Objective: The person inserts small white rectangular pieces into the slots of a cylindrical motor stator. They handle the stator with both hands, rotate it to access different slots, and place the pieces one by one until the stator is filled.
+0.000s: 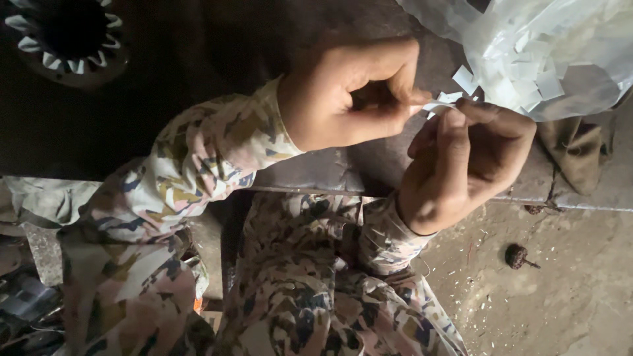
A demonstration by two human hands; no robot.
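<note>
My left hand [349,92] and my right hand [465,165] meet over a dark work surface [369,165]. Both pinch the same small white paper strip [438,105] between thumb and fingers; the strip is mostly hidden by the fingertips. Just to the right lies a clear plastic bag [534,53] holding several similar white paper slips, a few of them spilling out beside my fingers. Both arms wear patterned, camouflage-like sleeves.
A round dark metal part with pale slot inserts around its bore [69,33] sits at the top left. A crumpled brownish cloth [580,151] lies under the bag. Below the surface edge is a dusty floor with a small dark lump [516,256].
</note>
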